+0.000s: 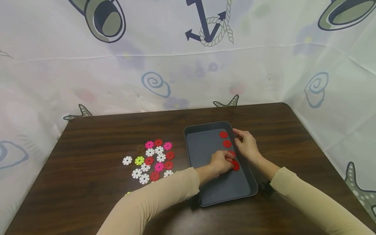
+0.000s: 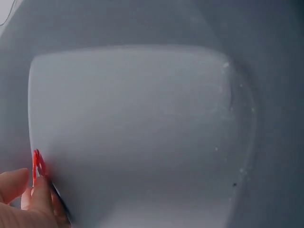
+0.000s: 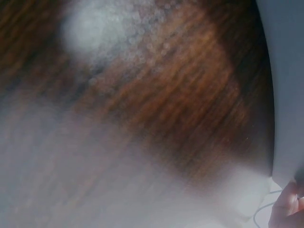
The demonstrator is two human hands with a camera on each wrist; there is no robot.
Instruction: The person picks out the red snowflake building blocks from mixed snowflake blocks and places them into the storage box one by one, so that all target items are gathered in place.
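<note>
My left hand (image 1: 222, 162) is over the right part of a dark grey baking tray (image 1: 205, 140), pinching a red interlocking disc (image 2: 37, 164) between thumb and fingers. Further red interlocking discs form a line along the tray's right side: a far disc (image 1: 223, 134), a disc below it (image 1: 227, 144), and a partly covered disc (image 1: 232, 153). Just by the left fingertips shows a red disc (image 1: 235, 165). Gripping the tray's right rim near its far end is my right hand (image 1: 247, 146). In the right wrist view only part of the right hand (image 3: 287, 206) appears, at the tray's edge.
Left of the tray, a loose spread of notched discs lies on the brown wooden table (image 1: 97, 156): white (image 1: 127, 160), pink (image 1: 159, 166), red (image 1: 154, 176), yellow-green (image 1: 139, 160) and brown (image 1: 140, 148). The left forearm covers part of it. A printed cloth (image 1: 188, 75) hangs behind.
</note>
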